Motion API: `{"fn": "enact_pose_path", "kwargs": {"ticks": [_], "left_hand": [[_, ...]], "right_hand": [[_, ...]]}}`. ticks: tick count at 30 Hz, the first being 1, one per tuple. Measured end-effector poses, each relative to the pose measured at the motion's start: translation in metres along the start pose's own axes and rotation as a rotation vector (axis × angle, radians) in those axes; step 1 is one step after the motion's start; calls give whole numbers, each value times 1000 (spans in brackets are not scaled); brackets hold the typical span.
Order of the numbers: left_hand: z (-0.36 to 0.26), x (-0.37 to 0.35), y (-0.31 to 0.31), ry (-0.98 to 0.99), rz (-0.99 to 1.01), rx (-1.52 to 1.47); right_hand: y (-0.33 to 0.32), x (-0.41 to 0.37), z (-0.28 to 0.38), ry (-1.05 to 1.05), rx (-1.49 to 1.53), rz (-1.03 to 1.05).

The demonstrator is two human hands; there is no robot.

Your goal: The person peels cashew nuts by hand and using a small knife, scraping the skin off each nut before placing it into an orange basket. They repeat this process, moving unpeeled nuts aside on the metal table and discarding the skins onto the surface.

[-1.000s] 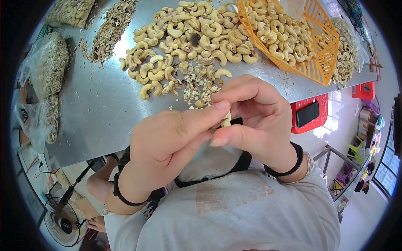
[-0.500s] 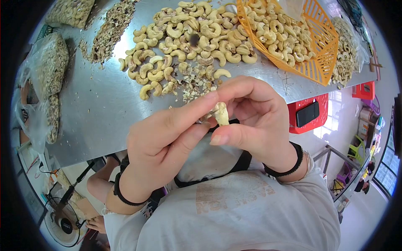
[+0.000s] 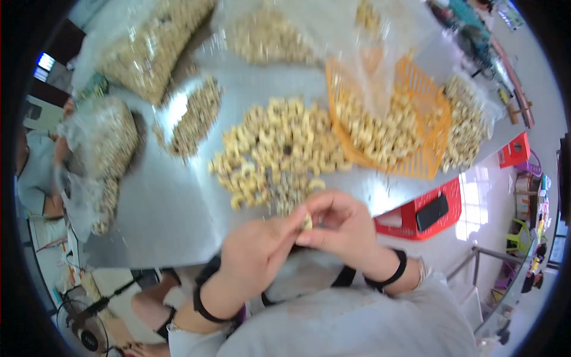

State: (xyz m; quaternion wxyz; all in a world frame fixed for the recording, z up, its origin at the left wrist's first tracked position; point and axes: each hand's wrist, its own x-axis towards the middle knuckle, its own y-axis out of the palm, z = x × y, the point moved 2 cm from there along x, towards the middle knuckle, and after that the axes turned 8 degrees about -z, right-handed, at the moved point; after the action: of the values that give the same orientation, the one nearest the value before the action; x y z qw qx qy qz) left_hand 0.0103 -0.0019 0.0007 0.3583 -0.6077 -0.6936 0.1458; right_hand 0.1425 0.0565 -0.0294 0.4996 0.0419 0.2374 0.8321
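Observation:
In front of my chest, both hands meet around a pale cashew nut [image 3: 307,224]. My right hand [image 3: 342,229] has its thumb and index finger curled round the nut. My left hand [image 3: 262,247] is closed in a pinch, its fingertips against the nut's left side; blur hides what else may be between them. Just beyond my fingers, small skin flakes and broken bits [image 3: 286,191] lie on the metal table [image 3: 160,232]. A spread of loose cashew nuts [image 3: 279,134] covers the table behind them.
An orange basket [image 3: 336,128] of cashews stands right, with a clear plastic bag [image 3: 372,77] over it. Filled bags [image 3: 148,53] lie at the far left and back. A scrap pile [image 3: 196,116] sits left of the nuts. Right of the table, a red stool [image 3: 449,199] bears a phone [image 3: 432,212].
The view has tilted up and blurred, so the table and hands appear lower and smaller, and more bags show at the back. Both hands still meet around the cashew nut.

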Motion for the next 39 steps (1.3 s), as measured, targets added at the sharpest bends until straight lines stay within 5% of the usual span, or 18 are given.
{"fn": "enact_pose_path", "kwargs": {"ticks": [9, 17, 34, 36, 39], "left_hand": [[-20, -3, -4, 194, -229, 203], [-21, -18, 4, -243, -145, -262], [-41, -35, 13, -153, -138, -37], [-46, -38, 12, -252, -111, -108], [-50, -41, 11, -390, -91, -231]], "right_hand": [[5, -7, 1, -42, -135, -94], [4, -20, -1, -4, -32, -119], [-4, -47, 2, -42, -55, -60], [-6, -52, 6, -39, -177, -61], [-6, -58, 1, -73, 42, -29]]}}
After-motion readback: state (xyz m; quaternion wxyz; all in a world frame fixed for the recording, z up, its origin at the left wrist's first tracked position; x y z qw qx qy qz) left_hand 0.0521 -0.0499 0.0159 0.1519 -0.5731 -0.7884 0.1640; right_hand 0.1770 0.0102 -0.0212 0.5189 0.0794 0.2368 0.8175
